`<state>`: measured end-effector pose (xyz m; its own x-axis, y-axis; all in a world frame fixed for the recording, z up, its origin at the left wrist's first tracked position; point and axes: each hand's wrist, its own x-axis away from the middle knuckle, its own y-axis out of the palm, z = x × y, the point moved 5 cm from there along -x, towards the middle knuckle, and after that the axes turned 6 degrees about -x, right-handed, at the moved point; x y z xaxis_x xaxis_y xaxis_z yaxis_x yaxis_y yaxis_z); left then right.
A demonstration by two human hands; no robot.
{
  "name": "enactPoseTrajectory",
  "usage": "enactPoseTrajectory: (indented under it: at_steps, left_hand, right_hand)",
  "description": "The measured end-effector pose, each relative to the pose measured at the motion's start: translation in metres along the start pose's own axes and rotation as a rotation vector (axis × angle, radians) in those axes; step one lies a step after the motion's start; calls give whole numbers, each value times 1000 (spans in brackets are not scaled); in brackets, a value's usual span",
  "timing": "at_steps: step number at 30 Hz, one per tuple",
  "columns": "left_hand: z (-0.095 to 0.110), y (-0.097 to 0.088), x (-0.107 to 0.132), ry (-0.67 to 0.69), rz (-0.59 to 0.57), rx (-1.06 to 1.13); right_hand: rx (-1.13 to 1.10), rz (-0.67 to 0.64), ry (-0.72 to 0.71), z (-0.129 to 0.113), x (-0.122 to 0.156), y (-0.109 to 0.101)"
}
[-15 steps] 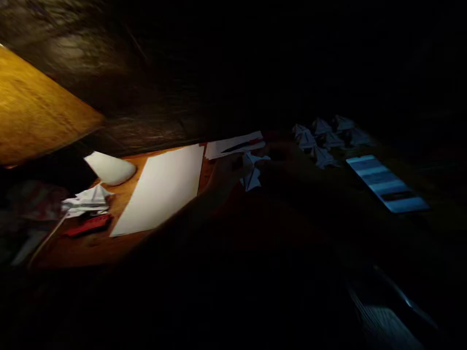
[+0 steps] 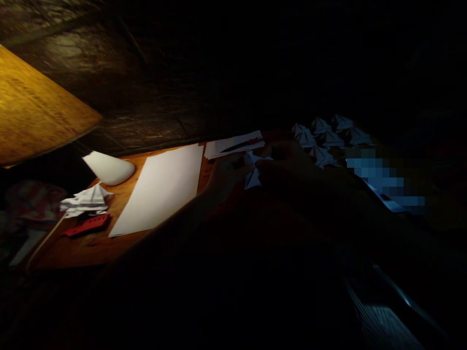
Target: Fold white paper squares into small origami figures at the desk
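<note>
In deep shadow at the middle of the view, I hold a small folded paper shape [image 2: 253, 180] with pointed corners. My left hand [image 2: 226, 171] grips its left side, fingers bent. From the other side my right hand [image 2: 286, 164] closes on it, its fingers mostly lost in the dark. Just beyond the hands lies a knife [image 2: 239, 145] with a red handle and dark blade, resting on small paper sheets [image 2: 214, 148]. Several similar folded paper shapes [image 2: 332, 139] stand grouped to the right of my right hand.
Large white paper [image 2: 160, 192] lies on the wooden table [image 2: 124, 248] at left. Nearby are a white lamp base [image 2: 111, 168], crumpled or folded paper [image 2: 91, 199] and a red object [image 2: 87, 226]. A yellow lampshade [image 2: 40, 107] overhangs the upper left. At right glows a pixelated, phone-like screen [image 2: 383, 182].
The held paper has shifted and turned slightly, and my right fingers sit closer over its middle. The screen at right now appears pixelated. The other things keep their places.
</note>
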<state>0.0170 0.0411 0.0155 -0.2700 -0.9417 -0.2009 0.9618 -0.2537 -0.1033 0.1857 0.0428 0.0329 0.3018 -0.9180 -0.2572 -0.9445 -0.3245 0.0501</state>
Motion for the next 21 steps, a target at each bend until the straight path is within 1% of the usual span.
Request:
enactPoseTrajectory:
  at_steps: [2, 4, 8, 12, 16, 21]
  left_hand:
    - [2, 2, 0, -5, 1, -8]
    - [2, 3, 0, -28, 9, -66]
    - [1, 1, 2, -78, 67, -204]
    - [1, -1, 2, -77, 82, -246]
    - [2, -1, 3, -82, 36, -239]
    - [1, 1, 4, -87, -35, -230]
  right_hand:
    - [-3, 44, -20, 0, -1, -3]
    - [-22, 66, -30, 1, -1, -4]
    - [3, 41, -37, 3, -1, -4]
    - [-18, -10, -18, 5, -4, -3]
    - [-10, -87, 13, 2, -1, 3]
    - [63, -124, 89, -2, 5, 7]
